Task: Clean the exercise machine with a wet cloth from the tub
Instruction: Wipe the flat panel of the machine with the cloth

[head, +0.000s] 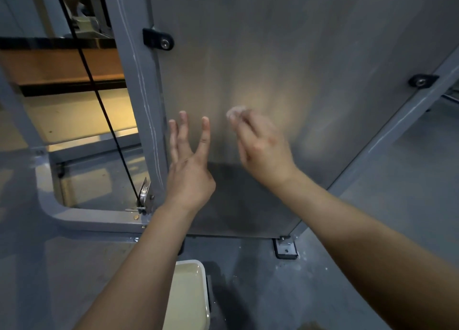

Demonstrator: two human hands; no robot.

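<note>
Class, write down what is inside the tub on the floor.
Pale, cloudy liquid fills the tub. The left forearm covers its left side, and the murky liquid hides the bottom.

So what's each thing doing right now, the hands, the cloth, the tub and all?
panel, upright, bolted on, darker near the bottom.
cloth, small white wad, up against the panel.
left hand, open, fingers spread at the panel.
right hand, blurred, pinching the cloth.
tub, on the floor, uncovered, pale liquid inside.
cable, taut, running down to the pulley.
</note>
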